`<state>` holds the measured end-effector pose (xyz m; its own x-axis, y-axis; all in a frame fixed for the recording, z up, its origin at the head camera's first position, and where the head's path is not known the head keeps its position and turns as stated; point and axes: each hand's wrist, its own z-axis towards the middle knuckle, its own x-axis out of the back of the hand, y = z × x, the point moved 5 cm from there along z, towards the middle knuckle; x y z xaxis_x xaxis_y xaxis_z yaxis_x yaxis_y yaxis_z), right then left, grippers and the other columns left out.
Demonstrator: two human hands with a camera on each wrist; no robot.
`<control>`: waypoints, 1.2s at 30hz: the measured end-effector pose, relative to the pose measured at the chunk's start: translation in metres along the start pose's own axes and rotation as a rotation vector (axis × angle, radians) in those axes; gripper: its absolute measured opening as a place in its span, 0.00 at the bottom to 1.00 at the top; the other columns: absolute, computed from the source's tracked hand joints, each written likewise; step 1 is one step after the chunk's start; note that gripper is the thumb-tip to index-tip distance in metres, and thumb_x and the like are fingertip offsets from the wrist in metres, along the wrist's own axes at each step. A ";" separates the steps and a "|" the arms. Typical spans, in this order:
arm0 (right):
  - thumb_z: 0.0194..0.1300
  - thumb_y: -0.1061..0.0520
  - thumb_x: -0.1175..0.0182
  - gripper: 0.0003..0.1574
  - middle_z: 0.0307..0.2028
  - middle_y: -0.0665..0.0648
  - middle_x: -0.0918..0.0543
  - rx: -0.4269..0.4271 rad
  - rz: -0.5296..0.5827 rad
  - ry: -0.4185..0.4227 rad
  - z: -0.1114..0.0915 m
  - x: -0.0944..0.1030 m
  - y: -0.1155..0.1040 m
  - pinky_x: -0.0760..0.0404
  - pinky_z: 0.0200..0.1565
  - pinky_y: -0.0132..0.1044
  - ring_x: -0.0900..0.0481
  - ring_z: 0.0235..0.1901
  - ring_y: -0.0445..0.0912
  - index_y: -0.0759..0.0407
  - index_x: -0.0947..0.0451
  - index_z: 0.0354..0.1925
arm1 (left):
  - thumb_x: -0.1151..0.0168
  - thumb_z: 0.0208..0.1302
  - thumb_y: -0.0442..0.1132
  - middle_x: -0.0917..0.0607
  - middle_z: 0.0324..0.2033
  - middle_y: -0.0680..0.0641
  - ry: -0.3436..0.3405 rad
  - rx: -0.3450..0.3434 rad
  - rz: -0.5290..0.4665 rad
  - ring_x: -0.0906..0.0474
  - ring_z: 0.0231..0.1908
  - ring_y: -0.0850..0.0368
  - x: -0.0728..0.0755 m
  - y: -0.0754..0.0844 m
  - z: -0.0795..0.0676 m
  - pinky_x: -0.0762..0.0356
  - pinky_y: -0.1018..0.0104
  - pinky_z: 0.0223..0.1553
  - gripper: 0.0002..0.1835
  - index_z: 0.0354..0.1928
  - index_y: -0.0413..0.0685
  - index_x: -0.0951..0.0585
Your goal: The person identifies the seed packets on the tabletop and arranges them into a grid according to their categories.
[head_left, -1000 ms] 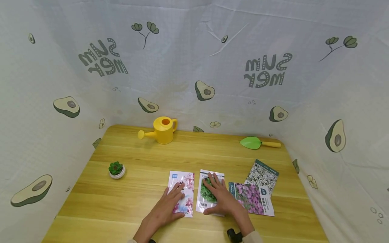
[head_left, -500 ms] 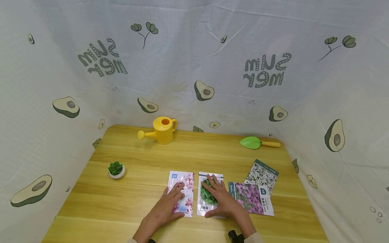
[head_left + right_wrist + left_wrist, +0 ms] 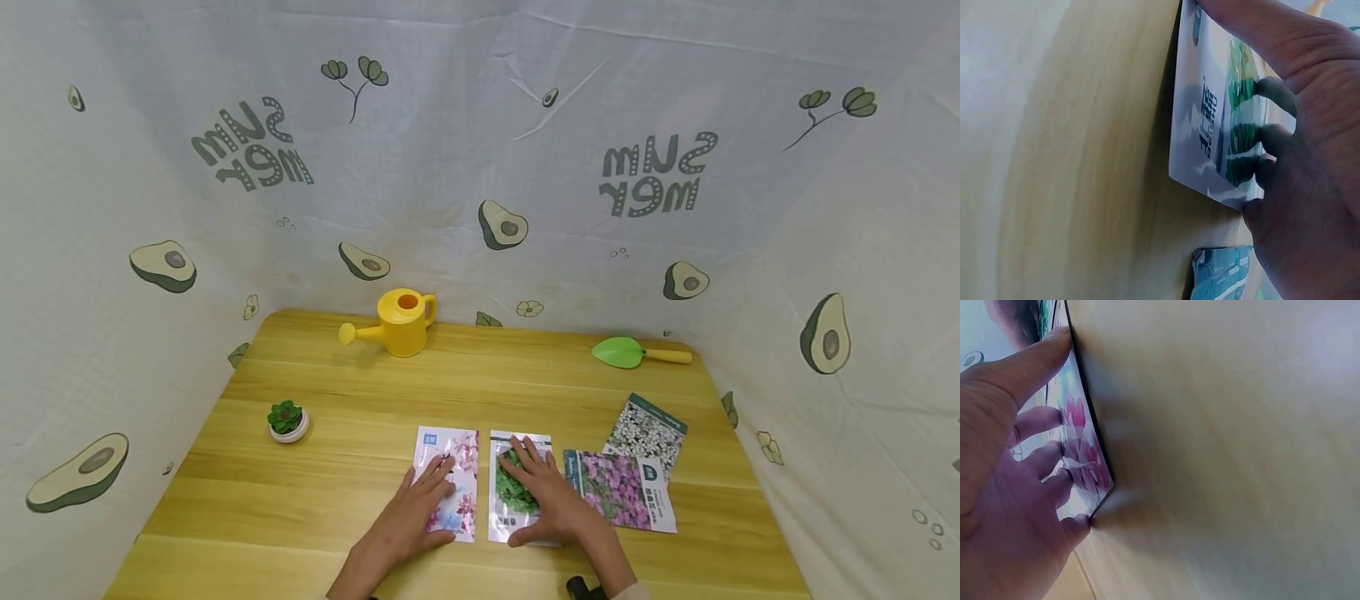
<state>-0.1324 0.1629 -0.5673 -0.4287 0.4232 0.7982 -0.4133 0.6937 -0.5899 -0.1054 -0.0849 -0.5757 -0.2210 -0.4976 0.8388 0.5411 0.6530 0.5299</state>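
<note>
Two flat packets lie side by side near the table's front. My left hand (image 3: 408, 510) rests on the white packet with pink flowers (image 3: 467, 454), fingers spread across its left part. On the packet with green leaves (image 3: 502, 522) lie the spread fingers of my right hand (image 3: 557, 502), the thumb at its lower edge. In the left wrist view, fingertips touch the pink-flowered packet (image 3: 1082, 440) and the thumb reaches its edge. The right wrist view has the fingertips on the face of the green-leaf packet (image 3: 1210, 125). Each hand hides part of its packet.
Right of my right hand, a purple-flower packet (image 3: 615, 490) overlaps a white-flower packet (image 3: 647, 435). A yellow watering can (image 3: 405, 327) and a green trowel (image 3: 621, 352) lie toward the back. A potted succulent (image 3: 287, 419) stands left. Patterned cloth (image 3: 450, 167) surrounds the wooden table (image 3: 337, 375).
The green-leaf packet has slid a little toward me under my right hand. More recently the pink-flowered packet has also shifted slightly toward me with my left hand.
</note>
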 end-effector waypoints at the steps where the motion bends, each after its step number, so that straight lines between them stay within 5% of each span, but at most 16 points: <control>1: 0.46 0.35 0.14 0.78 0.86 0.69 0.55 -0.003 0.003 -0.002 0.000 0.000 0.000 0.60 0.76 0.78 0.61 0.83 0.72 0.59 0.42 0.84 | 0.19 0.58 0.50 0.31 0.79 0.36 0.005 -0.003 0.006 0.38 0.79 0.34 -0.001 0.000 0.000 0.41 0.26 0.73 0.35 0.64 0.41 0.19; 13: 0.46 0.36 0.14 0.78 0.86 0.69 0.56 -0.025 -0.003 -0.023 -0.006 0.001 -0.006 0.58 0.76 0.78 0.61 0.83 0.72 0.59 0.41 0.84 | 0.19 0.59 0.49 0.34 0.81 0.40 -0.024 0.043 0.010 0.43 0.82 0.38 -0.010 -0.003 -0.002 0.44 0.29 0.77 0.35 0.65 0.44 0.20; 36: 0.42 0.37 0.12 0.79 0.85 0.69 0.54 -0.033 -0.018 -0.009 -0.006 0.002 -0.014 0.55 0.77 0.76 0.58 0.83 0.71 0.61 0.39 0.83 | 0.18 0.57 0.50 0.32 0.80 0.38 0.033 0.000 0.034 0.41 0.81 0.37 -0.009 0.000 -0.005 0.38 0.24 0.71 0.34 0.61 0.45 0.20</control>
<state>-0.1226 0.1575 -0.5561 -0.4286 0.4050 0.8076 -0.3945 0.7203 -0.5706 -0.0995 -0.0827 -0.5836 -0.1758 -0.4935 0.8518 0.5477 0.6700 0.5012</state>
